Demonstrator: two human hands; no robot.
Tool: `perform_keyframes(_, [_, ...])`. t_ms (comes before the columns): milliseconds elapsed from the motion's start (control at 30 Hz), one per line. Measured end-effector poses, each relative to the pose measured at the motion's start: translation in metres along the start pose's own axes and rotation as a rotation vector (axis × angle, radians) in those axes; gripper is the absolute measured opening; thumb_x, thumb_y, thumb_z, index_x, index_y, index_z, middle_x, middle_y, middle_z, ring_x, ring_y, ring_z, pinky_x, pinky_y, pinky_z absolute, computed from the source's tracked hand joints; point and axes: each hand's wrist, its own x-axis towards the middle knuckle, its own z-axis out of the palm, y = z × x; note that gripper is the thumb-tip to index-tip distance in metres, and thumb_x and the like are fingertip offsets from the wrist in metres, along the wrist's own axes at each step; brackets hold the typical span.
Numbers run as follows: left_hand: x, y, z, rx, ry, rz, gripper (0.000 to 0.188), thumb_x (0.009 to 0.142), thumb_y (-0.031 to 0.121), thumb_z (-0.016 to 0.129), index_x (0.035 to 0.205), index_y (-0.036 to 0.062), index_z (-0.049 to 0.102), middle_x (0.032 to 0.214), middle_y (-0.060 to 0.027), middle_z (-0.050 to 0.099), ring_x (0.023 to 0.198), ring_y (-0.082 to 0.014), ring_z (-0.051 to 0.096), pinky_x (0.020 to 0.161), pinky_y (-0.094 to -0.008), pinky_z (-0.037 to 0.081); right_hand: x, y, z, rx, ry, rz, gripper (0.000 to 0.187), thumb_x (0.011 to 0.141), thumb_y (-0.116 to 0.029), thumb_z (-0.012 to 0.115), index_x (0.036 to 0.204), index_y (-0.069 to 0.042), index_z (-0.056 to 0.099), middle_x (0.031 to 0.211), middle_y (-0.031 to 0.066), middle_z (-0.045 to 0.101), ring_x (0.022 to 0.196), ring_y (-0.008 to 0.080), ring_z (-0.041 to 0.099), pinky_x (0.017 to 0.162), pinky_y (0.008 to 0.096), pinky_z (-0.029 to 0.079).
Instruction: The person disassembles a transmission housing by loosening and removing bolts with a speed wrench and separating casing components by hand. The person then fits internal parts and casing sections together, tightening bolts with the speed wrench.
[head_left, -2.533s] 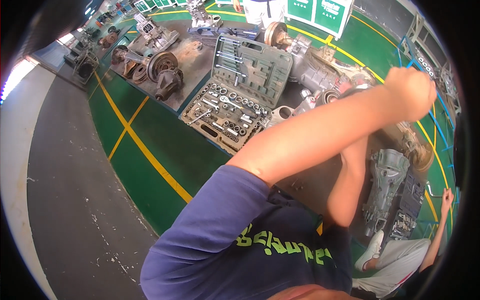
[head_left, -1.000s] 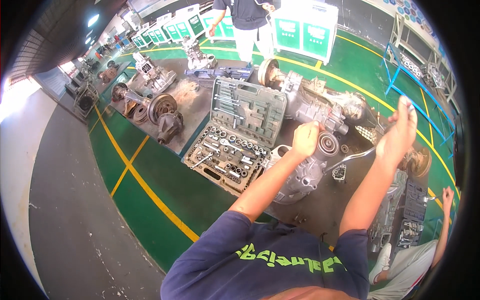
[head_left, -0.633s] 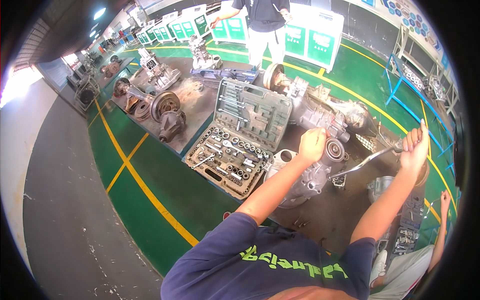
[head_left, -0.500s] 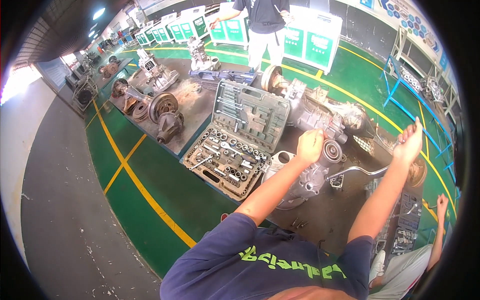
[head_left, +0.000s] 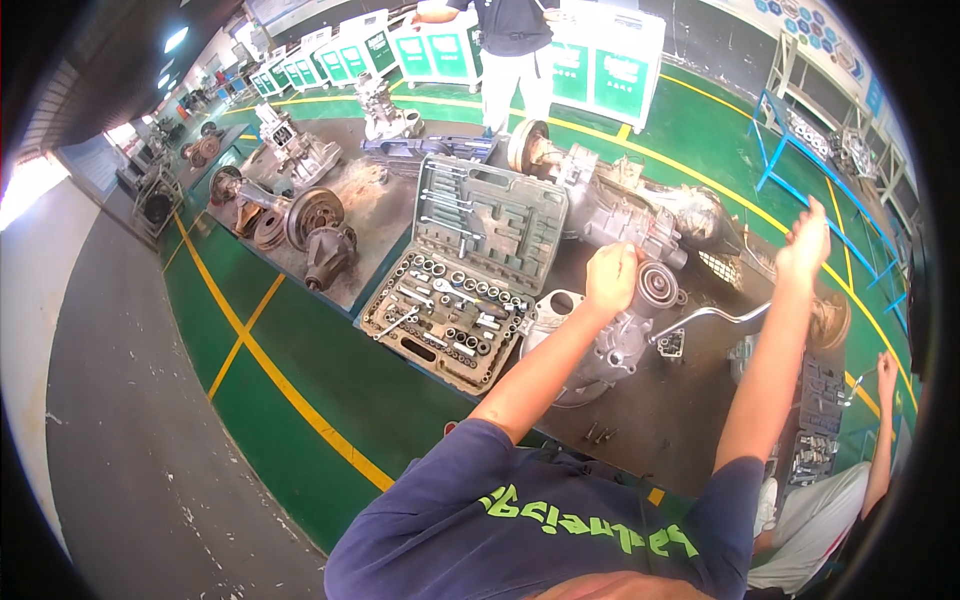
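My left hand (head_left: pixel 612 278) is closed in a fist beside the round pulley-like part (head_left: pixel 657 285) of a grey metal gearbox housing (head_left: pixel 620 345). What it holds, if anything, is hidden. My right hand (head_left: pixel 806 242) is raised farther right, its fingers curled; whatever may be inside does not show. Below it a bent metal rod (head_left: pixel 715 312) runs from near the housing and passes behind my right forearm. An open grey socket set case (head_left: pixel 385 345) lies left of the housing, with sockets, a ratchet (head_left: pixel 455 290) and wrenches in it.
Rusty axle parts (head_left: pixel 315 215) and another gearbox (head_left: pixel 625 215) stand on the benches. Several bolts (head_left: pixel 600 433) lie near my body. At right, another person's hand (head_left: pixel 886 368) holds a tool near a second tool case (head_left: pixel 815 455). A person in white trousers (head_left: pixel 517 85) stands behind.
The whole view has shifted slightly, with the bench moving left and up. My right hand has risen a little, its fingers pointing higher. My left hand stays closed beside the housing.
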Motion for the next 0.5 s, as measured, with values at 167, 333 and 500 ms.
perform_keyframes(167, [0.002, -0.005, 0.002, -0.065, -0.055, -0.134, 0.039, 0.101, 0.023, 0.039, 0.081, 0.0030, 0.066, 0.080, -0.0191, 0.067, 0.080, -0.0395, 0.065, 0.077, -0.0455, 0.050, -0.020, 0.005, 0.021, -0.054, 0.038, -0.213, 0.019, 0.085, -0.014, 0.071, 0.079, -0.011, 0.053, 0.066, -0.0051, 0.044, 0.062, 0.0093, 0.039, 0.060, 0.0305, 0.035])
perform_keyframes(333, [0.012, 0.019, 0.005, -0.030, -0.094, -0.306, 0.028, 0.097, 0.025, 0.053, 0.097, 0.0003, 0.067, 0.090, -0.0150, 0.070, 0.088, -0.0303, 0.068, 0.083, -0.0352, 0.051, -0.080, -0.051, 0.004, 0.102, -0.304, 0.112, 0.029, 0.097, -0.022, 0.059, 0.073, -0.015, 0.044, 0.055, -0.0058, 0.033, 0.044, 0.0056, 0.027, 0.038, 0.0245, 0.020])
perform_keyframes(500, [-0.007, 0.121, 0.049, 0.179, -0.289, 0.087, 0.051, 0.087, 0.025, 0.067, 0.125, -0.0050, 0.052, 0.131, -0.0267, 0.053, 0.120, -0.0426, 0.054, 0.105, -0.0513, 0.040, -0.043, -0.067, -0.042, 0.556, -1.257, 0.450, 0.040, 0.102, -0.025, 0.042, 0.064, -0.017, 0.032, 0.051, -0.0047, 0.026, 0.045, 0.0084, 0.024, 0.039, 0.0252, 0.022])
